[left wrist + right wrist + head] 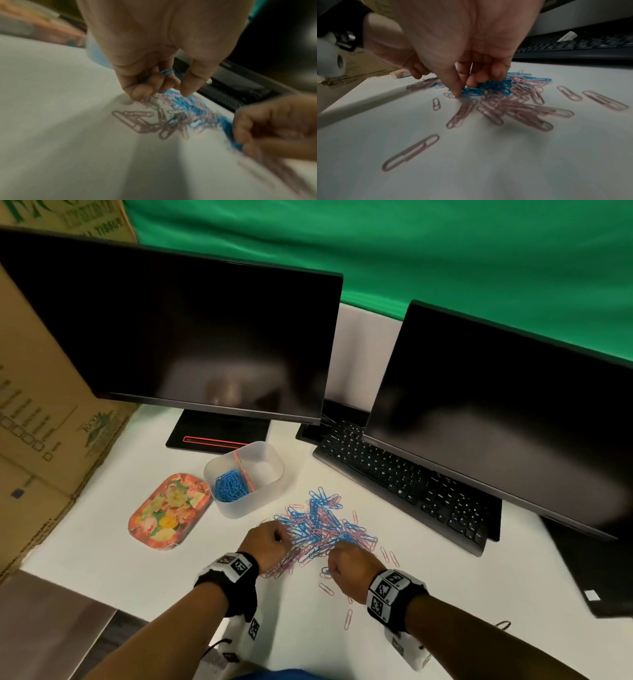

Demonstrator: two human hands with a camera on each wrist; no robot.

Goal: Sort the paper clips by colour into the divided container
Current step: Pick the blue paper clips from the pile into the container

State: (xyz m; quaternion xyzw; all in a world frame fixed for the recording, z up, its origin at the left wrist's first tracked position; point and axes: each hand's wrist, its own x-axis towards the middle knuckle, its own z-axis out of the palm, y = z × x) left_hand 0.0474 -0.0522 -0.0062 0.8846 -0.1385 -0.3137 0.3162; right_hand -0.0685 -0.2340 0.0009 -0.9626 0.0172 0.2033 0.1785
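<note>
A mixed pile of blue and pink paper clips [322, 529] lies on the white table. Behind it to the left stands the translucent divided container [270, 474], with blue clips [229, 486] in its left compartment and a few pink ones along the divider. My left hand [274, 537] is at the pile's left edge, and its curled fingers hold a blue clip [167, 71]. My right hand [337, 559] is at the pile's near edge, with thumb and fingers pinching blue clips [471, 90] in the pile. Pink clips [527, 115] lie scattered in front of it.
A floral tin lid [169, 510] lies left of the container. A black keyboard [404, 477] and two dark monitors [191, 337] stand behind and to the right. Cardboard boxes [37, 412] line the left. Loose pink clips [348, 618] lie near the right wrist.
</note>
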